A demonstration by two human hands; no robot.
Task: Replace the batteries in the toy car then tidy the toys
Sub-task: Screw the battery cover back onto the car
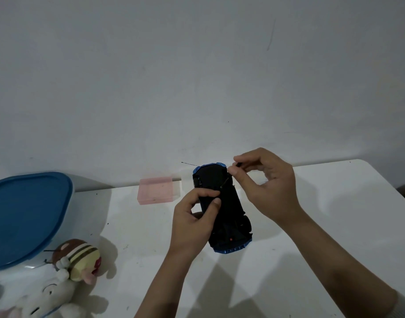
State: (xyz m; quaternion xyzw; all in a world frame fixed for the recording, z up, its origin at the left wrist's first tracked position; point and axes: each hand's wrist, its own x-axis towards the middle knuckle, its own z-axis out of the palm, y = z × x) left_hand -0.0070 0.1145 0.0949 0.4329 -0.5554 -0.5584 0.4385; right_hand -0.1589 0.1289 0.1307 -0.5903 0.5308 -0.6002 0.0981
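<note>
Left hand (197, 216) grips upturned toy car (222, 210).

I see the toy car (222, 207) belly-up near the middle of the desk (323, 203), its length running from the far edge toward me. My left hand (194, 223) grips its left side; my right hand (265, 187) is at its far right corner. Left of the car, by the far edge, lies a small flat box (159, 190). A lidded tub (25, 216) stands at the left edge, with plush toys (66, 276) in front of it at the near left corner.
</note>
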